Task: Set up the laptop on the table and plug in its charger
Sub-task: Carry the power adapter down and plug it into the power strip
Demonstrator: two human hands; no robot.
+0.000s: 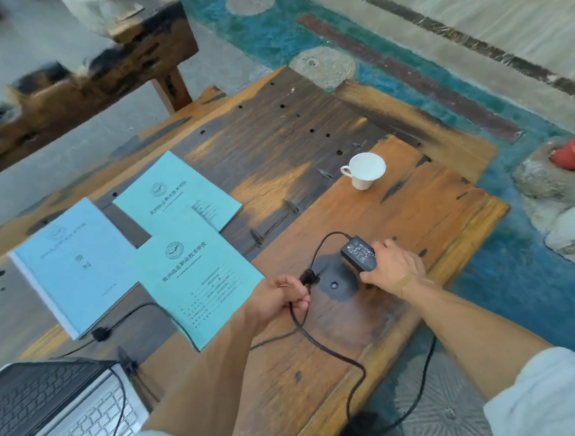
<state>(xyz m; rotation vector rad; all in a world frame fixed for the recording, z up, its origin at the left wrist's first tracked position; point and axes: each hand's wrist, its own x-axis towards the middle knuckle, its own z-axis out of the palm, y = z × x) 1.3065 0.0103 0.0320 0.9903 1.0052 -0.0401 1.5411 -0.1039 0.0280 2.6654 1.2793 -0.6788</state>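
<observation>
An open silver laptop (67, 419) sits at the bottom left corner of the wooden table (412, 211). My right hand (393, 267) grips the black charger brick (358, 253) on the table's right part. My left hand (278, 300) holds the charger's black cable plug (309, 277) just left of the brick. The black cable (336, 352) loops from my left hand down over the table's near edge. A thinner cord (131, 314) runs left under a booklet toward the laptop.
Three light blue booklets (178, 193) (75, 262) (196, 276) lie left of centre. A white cup (365, 170) stands at the back right. A wooden bench (82, 78) stands beyond. Rocks and a red plant pot (572, 153) lie on the floor at right.
</observation>
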